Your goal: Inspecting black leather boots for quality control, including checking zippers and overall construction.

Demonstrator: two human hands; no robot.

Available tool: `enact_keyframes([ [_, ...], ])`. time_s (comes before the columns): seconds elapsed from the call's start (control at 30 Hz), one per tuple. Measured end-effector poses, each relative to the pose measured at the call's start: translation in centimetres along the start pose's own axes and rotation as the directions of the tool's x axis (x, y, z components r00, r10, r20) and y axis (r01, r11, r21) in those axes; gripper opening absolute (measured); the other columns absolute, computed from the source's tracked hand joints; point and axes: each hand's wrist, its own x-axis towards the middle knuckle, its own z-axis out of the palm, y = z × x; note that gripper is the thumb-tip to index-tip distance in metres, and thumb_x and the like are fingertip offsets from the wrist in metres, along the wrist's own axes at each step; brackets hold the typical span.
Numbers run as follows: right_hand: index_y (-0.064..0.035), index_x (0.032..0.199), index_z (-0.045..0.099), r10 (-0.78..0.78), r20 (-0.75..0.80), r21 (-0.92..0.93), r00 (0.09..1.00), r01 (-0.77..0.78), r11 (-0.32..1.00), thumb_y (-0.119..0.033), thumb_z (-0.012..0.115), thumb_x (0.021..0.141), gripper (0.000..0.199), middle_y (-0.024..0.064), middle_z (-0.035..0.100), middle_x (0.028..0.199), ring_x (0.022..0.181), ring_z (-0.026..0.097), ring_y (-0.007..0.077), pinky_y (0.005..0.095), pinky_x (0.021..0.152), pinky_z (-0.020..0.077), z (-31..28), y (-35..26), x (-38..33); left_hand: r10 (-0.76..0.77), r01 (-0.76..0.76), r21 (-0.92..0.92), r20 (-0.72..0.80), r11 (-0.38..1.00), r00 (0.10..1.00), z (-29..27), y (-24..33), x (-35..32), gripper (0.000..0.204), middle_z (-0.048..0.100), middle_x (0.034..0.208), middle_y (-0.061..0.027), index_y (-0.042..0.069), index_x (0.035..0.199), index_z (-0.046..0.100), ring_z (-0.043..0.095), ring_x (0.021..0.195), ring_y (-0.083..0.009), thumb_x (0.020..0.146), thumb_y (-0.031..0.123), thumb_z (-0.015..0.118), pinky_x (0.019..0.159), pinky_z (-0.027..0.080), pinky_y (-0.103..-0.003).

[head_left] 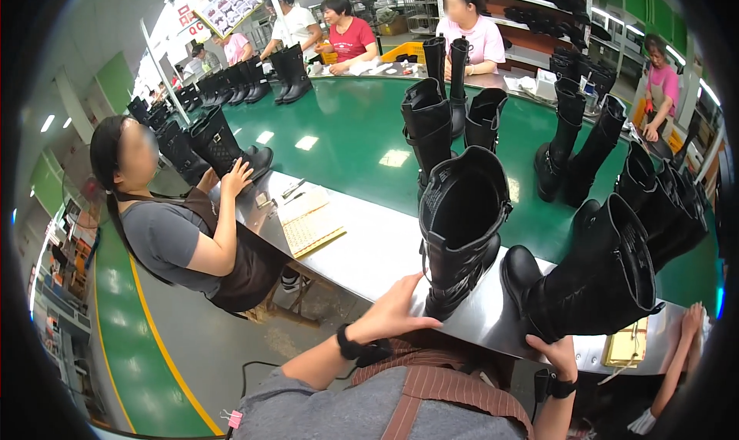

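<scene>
A tall black boot (464, 232) with straps stands upright on the metal ledge in front of me, its wide top facing me. My left hand (394, 311) is beside its lower left side, thumb and fingers spread apart, and the fingertips come close to the leather. To the right is a second black boot (585, 274), its toe pointing left and its shaft leaning right. Against its lower near side is my right hand (556, 353). The thumb shows there, but the boot hides most of the fingers, so their grip is unclear.
Several boots, including a tall pair (577, 140), stand on the green conveyor belt (339, 132). A yellow pad (312, 220) lies on the metal ledge (369, 247) at left; another yellow pad (625, 347) is at right. A seated co-worker (181, 224) touches a boot on my left.
</scene>
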Motion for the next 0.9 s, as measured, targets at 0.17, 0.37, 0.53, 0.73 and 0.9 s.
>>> enact_keyframes([
  [0.17, 0.0040, 0.122, 0.054, -0.199, -0.174, -0.091, 0.965, 0.185, 0.978, -0.014, 0.082, 0.069, 0.063, 0.0112, 0.060, 0.117, 0.106, 0.056, 0.0220, 0.0327, 0.096, 0.0421, 3.7, -0.5, 0.4, -0.217, 0.190, -0.257, -0.081, 0.947, 0.973, 4.9, 0.3, 2.8, 0.076, 0.063, 0.109, -0.0218, -0.006, 0.125, 0.048, 0.061, 0.103, -0.0320, 0.068, 0.034, 0.082, 0.091, 0.047, -0.038],
  [0.37, 0.0029, 0.127, 0.051, 0.001, -0.272, 0.415, 0.962, 0.116, 0.902, -0.015, 0.069, 0.080, 0.054, 0.0108, 0.057, 0.123, 0.113, 0.055, 0.0216, 0.0350, 0.101, 0.0412, 5.3, -0.2, -2.6, -0.211, 0.105, -0.846, -0.010, 0.523, 0.977, 4.7, 1.6, 2.3, 0.032, 0.064, 0.110, -0.0065, -0.002, 0.113, 0.061, 0.060, 0.100, -0.0153, 0.084, 0.010, 0.069, 0.086, 0.049, -0.031],
  [0.53, 0.0071, 0.130, 0.046, -0.166, -0.214, 0.715, 0.963, 0.270, 0.646, -0.034, 0.056, 0.085, 0.062, 0.0161, 0.055, 0.128, 0.116, 0.055, 0.0267, 0.0393, 0.100, 0.0430, 5.7, -1.5, -4.1, -0.097, 0.228, -0.974, 0.227, 0.009, 0.969, 4.9, 3.5, 2.8, 0.041, 0.056, 0.123, -0.0065, 0.005, 0.128, 0.050, 0.056, 0.111, -0.0174, 0.088, 0.006, 0.063, 0.099, 0.043, -0.033],
  [0.73, 0.0071, 0.129, 0.047, -0.192, -0.345, 0.761, 0.919, 0.393, 0.516, -0.040, 0.055, 0.085, 0.065, 0.0162, 0.055, 0.129, 0.120, 0.052, 0.0277, 0.0405, 0.103, 0.0390, 5.5, -2.0, -4.1, 0.145, 0.222, -0.975, 0.220, 0.005, 0.965, 6.0, 5.3, 4.0, 0.051, 0.054, 0.131, -0.0088, 0.001, 0.129, 0.051, 0.048, 0.123, -0.0217, 0.094, 0.038, 0.055, 0.107, 0.033, -0.039],
  [0.9, 0.0035, 0.128, 0.051, -0.207, -0.226, 0.777, 0.952, 0.304, 0.551, -0.037, 0.057, 0.086, 0.059, 0.0132, 0.055, 0.130, 0.121, 0.051, 0.0260, 0.0404, 0.105, 0.0363, 4.9, -0.9, -4.1, 0.128, 0.296, -0.955, 0.291, -0.023, 0.948, 7.9, 5.4, 3.8, 0.051, 0.054, 0.131, -0.0078, 0.002, 0.129, 0.051, 0.047, 0.125, -0.0206, 0.094, 0.038, 0.055, 0.109, 0.030, -0.037],
])
